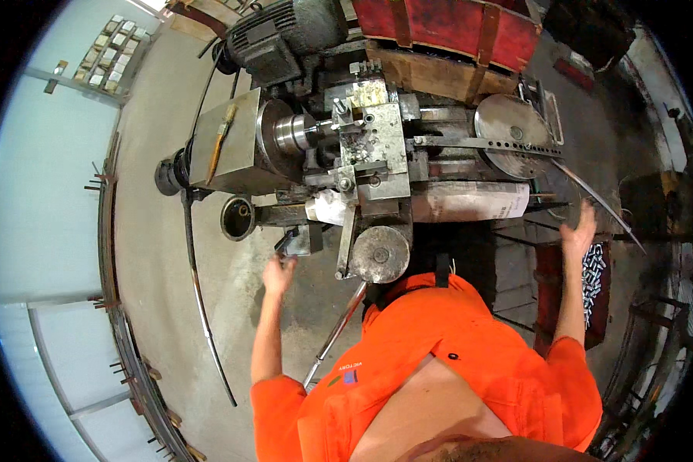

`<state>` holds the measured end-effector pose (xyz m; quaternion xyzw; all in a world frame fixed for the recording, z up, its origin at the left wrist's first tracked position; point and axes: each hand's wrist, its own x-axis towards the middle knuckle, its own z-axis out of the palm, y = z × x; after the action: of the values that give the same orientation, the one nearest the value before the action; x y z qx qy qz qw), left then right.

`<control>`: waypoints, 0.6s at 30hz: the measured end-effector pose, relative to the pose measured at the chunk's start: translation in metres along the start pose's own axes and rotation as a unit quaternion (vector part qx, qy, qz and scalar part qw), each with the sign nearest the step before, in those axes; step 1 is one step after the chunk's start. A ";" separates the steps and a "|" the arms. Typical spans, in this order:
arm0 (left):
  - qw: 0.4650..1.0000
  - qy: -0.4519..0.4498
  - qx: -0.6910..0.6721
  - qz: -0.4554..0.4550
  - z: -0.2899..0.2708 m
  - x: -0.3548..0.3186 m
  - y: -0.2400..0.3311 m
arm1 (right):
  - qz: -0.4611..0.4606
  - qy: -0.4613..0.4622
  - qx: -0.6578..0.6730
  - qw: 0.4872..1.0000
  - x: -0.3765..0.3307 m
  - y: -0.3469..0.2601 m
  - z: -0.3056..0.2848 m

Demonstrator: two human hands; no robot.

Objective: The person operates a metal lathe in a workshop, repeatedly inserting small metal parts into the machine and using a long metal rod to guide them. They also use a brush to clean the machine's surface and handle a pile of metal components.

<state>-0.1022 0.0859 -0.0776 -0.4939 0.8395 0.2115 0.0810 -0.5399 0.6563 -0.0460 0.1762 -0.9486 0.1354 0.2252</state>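
My left hand (277, 274) is held low, left of the round metal handwheel (380, 254), its thumb apart from half-curled fingers. I make out nothing in it. Just beyond it are a small grey metal block (299, 241) and a dark piece I cannot identify. My right hand (580, 231) is stretched out with the thumb spread, holding nothing. It is near a long metal lever (599, 202) and above a red bin of small shiny metal parts (592, 281). Ahead stands a lathe, with a shiny round chuck (292, 135) and a tool block (373, 142).
A brush (222, 142) lies on the headstock cover (242, 131). A large disc (513, 135) with a perforated bar sits at the right. Behind are a motor (289, 35) and a red crate (446, 27). Another long rod (200, 300) slants down at the left.
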 end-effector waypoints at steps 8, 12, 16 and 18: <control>0.963 0.069 0.239 0.103 0.032 0.074 -0.007 | 0.092 -0.169 0.192 0.962 -0.053 -0.048 -0.001; 0.949 0.276 0.060 -0.140 0.117 0.073 0.011 | 0.100 -0.205 0.226 0.947 -0.048 -0.069 -0.006; 0.979 0.166 0.106 0.044 0.088 0.083 -0.025 | 0.044 -0.207 0.220 0.952 -0.016 -0.086 -0.026; 0.974 0.094 0.171 0.114 0.059 0.079 -0.024 | -0.012 -0.172 0.196 0.965 0.010 -0.104 -0.040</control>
<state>-0.1251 0.0384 -0.1645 -0.3916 0.9178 0.0248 0.0603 -0.4922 0.5729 0.0121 0.2489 -0.9258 0.2838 0.0217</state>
